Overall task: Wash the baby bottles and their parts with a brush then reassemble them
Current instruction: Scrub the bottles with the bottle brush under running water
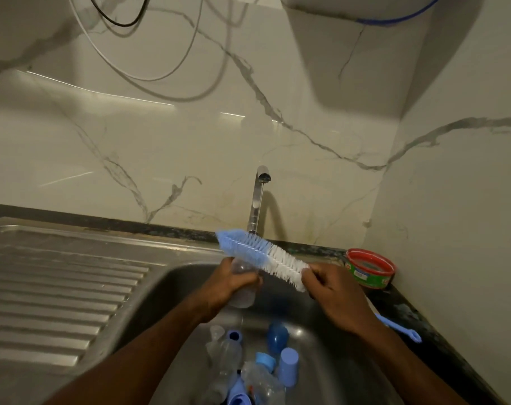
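A: Both hands are above the sink basin [172, 290]. Our left hand [228, 285] has its fingers curled round a clear baby bottle [242, 287], which it holds upright and slightly tilted over the middle of the basin.

B: Confirmed. Our right hand [333, 290] grips the bottle brush [263, 255] just below the bristles. The bristle head points up and to the left, blue at the far tip and white nearer the hand. It crosses above the open top of the bottle, outside it.

A: We note the blue brush handle [400, 327] emerging beyond the right wrist, over the dark counter [409, 311] on the right.

B: Loose parts lie in the near part of the basin: a blue dome cap [277, 334], a pale blue cup-shaped cap [289, 366], a blue ring [234, 336], a clear teat [216, 331] and at least one further clear bottle [263, 381] lying on its side with a blue collar. They lie close together, some touching; we cannot tell exactly which.

A: Fixed items: the faucet [257, 200] rises at the far edge of the basin, directly behind the brush head. No water stream is clearly distinguishable from it.

B: A ribbed steel drainboard [58, 287] lies to the left of the basin. A red-rimmed round tub [369, 268] sits on the counter at far right, beside the marble-patterned wall [160, 141].
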A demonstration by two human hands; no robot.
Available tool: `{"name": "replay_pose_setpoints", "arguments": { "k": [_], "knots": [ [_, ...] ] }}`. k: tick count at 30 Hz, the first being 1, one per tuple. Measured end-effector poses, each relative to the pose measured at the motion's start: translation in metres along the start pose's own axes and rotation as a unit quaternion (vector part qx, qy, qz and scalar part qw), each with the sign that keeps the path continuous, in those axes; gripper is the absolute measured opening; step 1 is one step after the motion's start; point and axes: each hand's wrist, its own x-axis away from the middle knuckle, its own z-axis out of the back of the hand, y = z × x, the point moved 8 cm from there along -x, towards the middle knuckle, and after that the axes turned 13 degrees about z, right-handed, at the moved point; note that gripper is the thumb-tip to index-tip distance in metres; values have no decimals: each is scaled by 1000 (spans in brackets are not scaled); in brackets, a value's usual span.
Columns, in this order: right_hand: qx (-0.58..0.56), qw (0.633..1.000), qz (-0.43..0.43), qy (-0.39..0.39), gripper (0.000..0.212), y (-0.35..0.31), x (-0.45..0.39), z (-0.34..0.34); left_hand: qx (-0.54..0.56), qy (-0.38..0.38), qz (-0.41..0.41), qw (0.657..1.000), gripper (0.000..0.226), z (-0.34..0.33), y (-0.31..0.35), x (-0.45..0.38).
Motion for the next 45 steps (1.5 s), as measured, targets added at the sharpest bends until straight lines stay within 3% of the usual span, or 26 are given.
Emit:
{"name": "replay_pose_setpoints", "arguments": {
  "k": [1,3,6,8,10,13,16,18,20,21,22,24,25,26,27,28,29,30,31,33,37,41,43,45],
  "knots": [
    [8,1000,16,19,31,-4,2,3,18,20,4,1000,60,6,0,0],
    [67,996,50,20,13,-12,5,1,-28,29,22,999,40,5,-1,-1],
    [113,988,84,-66,24,-25,-4,-13,-135,21,67,988,6,-5,-8,-7],
    [158,977,140,-38,27,-43,-12,-14,-176,22,73,981,10,-14,-9,-9],
    [224,960,166,-9,35,-62,-10,-17,-242,13,48,969,32,-23,-6,-5],
    [262,947,183,-17,43,-61,-5,-14,-154,-10,39,987,55,-16,-5,-1],
    [214,956,195,42,35,-54,7,11,-108,19,45,993,37,10,-5,3],
    [216,956,188,58,35,-52,13,13,-107,40,62,992,37,2,-15,-12],
    [205,960,185,43,29,-53,7,4,-169,150,66,972,47,15,-25,0],
    [208,960,188,25,23,-55,2,-4,-198,186,107,957,42,17,-29,2],
    [217,957,194,9,19,-58,-2,-13,-170,190,107,961,34,25,-35,-2],
    [226,954,195,1,19,-58,-5,-16,-116,95,92,984,31,-3,-28,-17],
    [210,960,187,4,22,-53,-6,-13,-137,151,78,976,35,7,-20,-11],
    [181,969,170,5,25,-45,-6,-8,-159,292,58,941,34,33,-6,4],
    [152,977,148,3,27,-34,-5,-3,-170,340,49,924,35,40,-2,3],
    [145,982,122,-5,28,-23,-4,1,-149,282,20,948,42,36,0,-1],
    [156,984,90,-10,30,-14,-3,3,-92,157,-8,983,50,20,-1,-10],
    [152,987,55,7,32,-7,0,8,-78,66,8,995,52,5,-2,-8],
    [140,989,34,45,34,-4,2,12,-77,27,-2,997,50,-1,3,-1],
    [120,989,22,86,34,-10,1,10,-88,-3,-43,995,50,-15,10,0],
    [88,995,-19,42,34,-14,-9,-7,-118,-32,-68,990,67,-40,8,-3],
    [77,997,-11,-9,21,-2,-4,0,-123,16,-48,991,65,-10,9,0],
    [69,997,-23,-25,25,6,4,-2,-122,37,-47,991,64,0,8,-1],
    [55,998,-26,-22,24,4,5,-8,-157,2,-55,986,61,-11,5,0]
  ]
}}
